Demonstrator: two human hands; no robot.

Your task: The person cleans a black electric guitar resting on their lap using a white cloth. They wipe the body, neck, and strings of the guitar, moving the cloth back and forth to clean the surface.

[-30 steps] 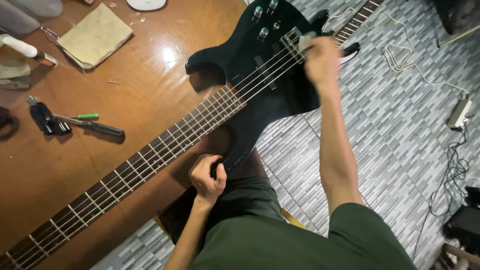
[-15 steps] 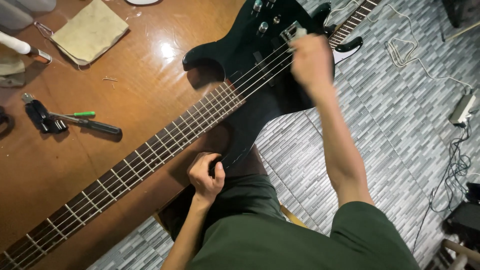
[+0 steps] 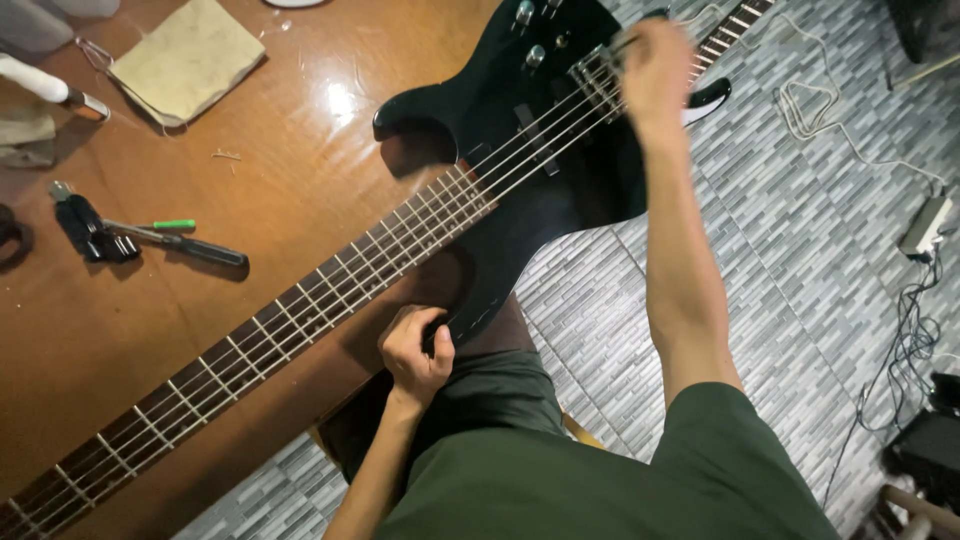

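One black electric bass guitar [image 3: 520, 190] lies flat and slantwise across the brown wooden table [image 3: 290, 170], its body hanging past the table's edge over the grey tiled floor [image 3: 800, 230] and its long dark fretboard [image 3: 250, 350] running down toward the lower left corner. I count four strings along the neck. Three small metal knobs [image 3: 530, 55] show on the body's upper side.

The person's left hand [image 3: 415, 350] sits at the body's lower horn, fingers curled in close around that black edge, thumb tucked against it. The right hand [image 3: 655, 65] reaches far out over the strings near the bridge; it is blurred, the fingers look bent downward at the strings, but I cannot tell whether they pinch anything.

On the table to the left there are one screwdriver with a black handle [image 3: 195, 247], one thin green-tipped tool [image 3: 172, 224] just beside it, and one small dark bunch of what look like keys [image 3: 90, 230]. Farther up lies one folded beige cloth [image 3: 190, 60], and one white-handled tool [image 3: 40, 82] near the edge.

On the floor to the right, one pale cord [image 3: 810, 105] lies in loops, and a white adapter [image 3: 925, 225] sits among thin wires.
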